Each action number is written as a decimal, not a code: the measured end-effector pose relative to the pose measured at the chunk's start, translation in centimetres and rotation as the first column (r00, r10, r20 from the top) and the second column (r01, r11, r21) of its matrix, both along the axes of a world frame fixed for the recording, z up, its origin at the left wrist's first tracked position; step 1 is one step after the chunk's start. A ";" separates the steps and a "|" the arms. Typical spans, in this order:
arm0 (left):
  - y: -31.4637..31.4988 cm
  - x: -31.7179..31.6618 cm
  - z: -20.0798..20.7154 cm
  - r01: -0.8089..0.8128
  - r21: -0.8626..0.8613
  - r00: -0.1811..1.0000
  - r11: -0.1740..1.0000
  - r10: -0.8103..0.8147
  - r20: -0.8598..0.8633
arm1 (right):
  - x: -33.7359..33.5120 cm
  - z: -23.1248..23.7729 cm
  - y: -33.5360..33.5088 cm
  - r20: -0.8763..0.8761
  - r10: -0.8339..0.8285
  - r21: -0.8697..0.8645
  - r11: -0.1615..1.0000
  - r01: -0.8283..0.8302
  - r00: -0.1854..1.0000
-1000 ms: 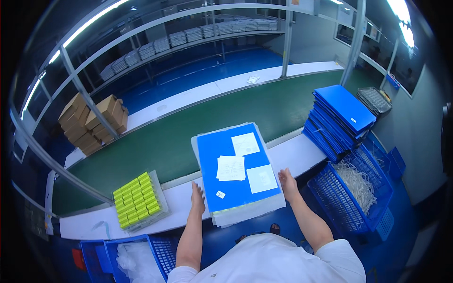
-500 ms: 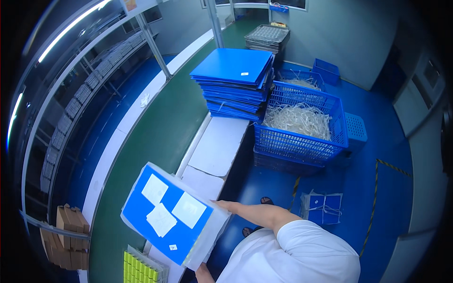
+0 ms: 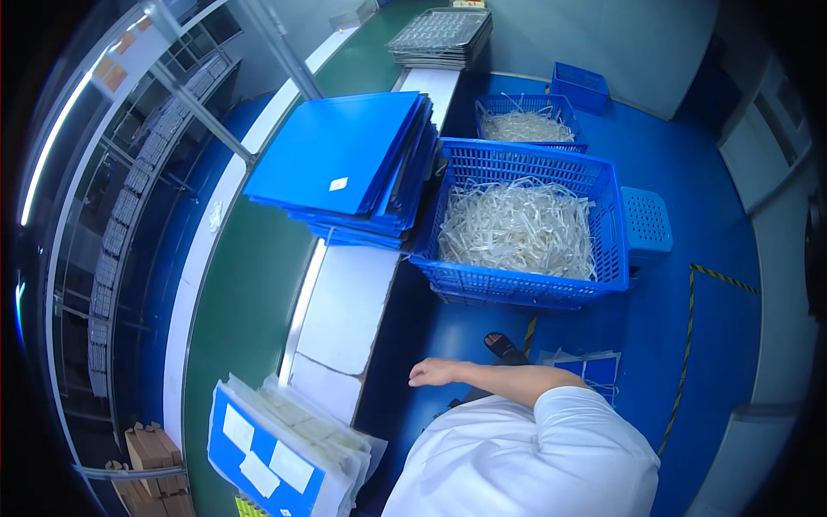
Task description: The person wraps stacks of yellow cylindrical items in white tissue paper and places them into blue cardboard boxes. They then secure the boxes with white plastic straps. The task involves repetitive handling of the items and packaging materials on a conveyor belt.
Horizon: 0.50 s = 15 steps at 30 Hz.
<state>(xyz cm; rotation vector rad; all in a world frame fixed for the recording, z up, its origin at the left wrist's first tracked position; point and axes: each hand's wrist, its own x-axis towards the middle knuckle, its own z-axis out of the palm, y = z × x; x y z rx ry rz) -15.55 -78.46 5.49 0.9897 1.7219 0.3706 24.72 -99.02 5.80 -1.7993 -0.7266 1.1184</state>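
Your right hand (image 3: pixel 433 372): bare, beside the tabletop edge, fingers loosely bent around nothing, apart from the bundle. Your left hand: out of view; you cannot tell its state from here.

Item: 1 thick bundle of pale, translucent-wrapped layers (image 3: pixel 297 435), lower left, tilted, faced with 1 flat blue sheet (image 3: pixel 261 442). The sheet carries 3 white rectangular papers (image 3: pixel 238 428) and 1 small white label near its lower corner. Whether the bundle rests on anything is hidden.

Under its lower edge: a few yellow-green boxes (image 3: pixel 245 506), mostly covered.

To your right, on the floor: 1 strapped blue flat packet (image 3: pixel 600 370), partly behind your arm; near it, your foot in a dark sandal (image 3: pixel 500 345).

Beyond your hand: the white tabletop (image 3: pixel 340 302), alongside a long green surface (image 3: pixel 250 302).

Further along: 1 large blue openwork plastic basket (image 3: pixel 508 284), filled with clear, whitish strips (image 3: pixel 521 228); just beside it, 1 pale blue perforated plastic piece (image 3: pixel 646 222).

Left of the basket: 1 uneven stack of blue flat sheets (image 3: pixel 345 155), white label on top.

Farthest: 1 smaller blue basket of strips (image 3: pixel 567 110), 1 blue bin (image 3: pixel 579 86) and 1 stack of grey trays (image 3: pixel 441 34).
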 end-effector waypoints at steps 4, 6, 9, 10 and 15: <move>-7.8 7.5 -0.5 0.162 -0.101 0.984 0.982 -0.169 -0.062 | 10.3 4.5 -11.4 0.027 -0.275 0.159 0.950 0.267 0.961; -10.9 11.2 -0.9 0.305 -0.159 0.947 0.939 -0.316 -0.051 | 15.7 3.5 -16.3 -0.068 -0.547 0.262 0.797 0.544 0.834; -14.0 14.5 -0.7 0.500 -0.164 0.862 0.850 -0.506 0.003 | 23.5 0.7 -20.6 0.240 -0.777 0.063 0.610 0.790 0.582; -13.6 16.2 -0.3 0.580 -0.118 0.814 0.806 -0.580 0.038 | 25.0 -2.1 -22.2 0.439 -0.729 0.071 0.611 0.788 0.526; -13.2 30.1 7.8 0.695 0.027 0.719 0.719 -0.695 0.016 | 28.0 -11.2 -24.4 0.489 -0.549 -0.356 0.584 0.730 0.678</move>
